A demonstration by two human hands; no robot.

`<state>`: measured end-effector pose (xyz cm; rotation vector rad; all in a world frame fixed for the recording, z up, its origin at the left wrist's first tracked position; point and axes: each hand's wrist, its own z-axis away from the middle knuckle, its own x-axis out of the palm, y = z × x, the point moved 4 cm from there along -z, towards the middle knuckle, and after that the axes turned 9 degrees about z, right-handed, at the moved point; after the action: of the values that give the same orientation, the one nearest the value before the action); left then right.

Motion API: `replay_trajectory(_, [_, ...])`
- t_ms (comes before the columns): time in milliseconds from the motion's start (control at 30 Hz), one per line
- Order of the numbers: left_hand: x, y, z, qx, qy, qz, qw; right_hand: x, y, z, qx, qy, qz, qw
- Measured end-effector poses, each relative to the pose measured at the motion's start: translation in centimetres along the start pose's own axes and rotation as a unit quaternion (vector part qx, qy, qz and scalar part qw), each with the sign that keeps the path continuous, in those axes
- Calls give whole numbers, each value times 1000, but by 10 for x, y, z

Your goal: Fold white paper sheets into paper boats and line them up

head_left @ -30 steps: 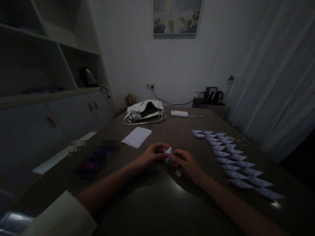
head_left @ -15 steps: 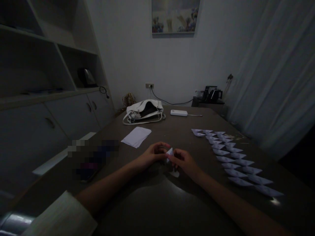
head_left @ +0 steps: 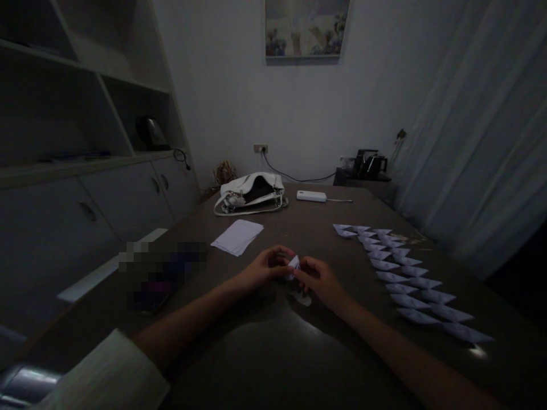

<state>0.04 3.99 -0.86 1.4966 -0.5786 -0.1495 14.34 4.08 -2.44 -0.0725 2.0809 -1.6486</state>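
Observation:
Between my two hands, just above the table, is a small piece of folded white paper (head_left: 294, 264) with a pointed top. My left hand (head_left: 268, 269) pinches its left side between thumb and fingers. On the right side, my right hand (head_left: 317, 279) grips it with thumb and bent fingers. Fingers cover much of the paper, so its full shape is hidden. Folded paper boats (head_left: 404, 287) stand in two slanting rows to the right of my hands. Beyond my left hand lies a stack of white paper sheets (head_left: 237, 237).
A white handbag (head_left: 252, 193) lies open at the table's far end, beside a white device (head_left: 311, 196) with a short cable. A dark phone-like object (head_left: 158, 287), partly pixelated, lies left of my left forearm. Shelves (head_left: 123, 165) line the left wall.
The folded paper's tip sits slightly lower and looks narrower between my fingers. Both hands keep their hold in nearly the same place.

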Motion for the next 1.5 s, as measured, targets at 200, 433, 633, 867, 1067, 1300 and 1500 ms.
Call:
replay_trajectory(200, [-4, 0, 0, 20, -5, -49, 999, 1, 1, 0, -3, -3, -1, 1000])
replay_trajectory(433, [-4, -1, -1, 28, -9, -53, 998, 2, 1, 0, 7, -8, -12, 1000])
replay_trajectory(633, [-6, 7, 0, 67, 24, -145, 987, 1, 9, -4, 4, -5, -24, 1000])
replay_trajectory(867, [-3, 19, 5, 178, -3, -382, 907, 1, 7, -3, 16, -18, -40, 999])
replay_trajectory(1067, [-2, 23, 7, 196, -8, -381, 904, 0, 3, -2, 14, -45, -57, 997])
replay_trajectory(1300, [-1, 24, 8, 213, -29, -377, 901, -2, -1, -1, 11, -69, -96, 993])
replay_trajectory(1500, [3, 27, 10, 251, -45, -415, 873, -1, 2, 0, 15, -92, -101, 990])
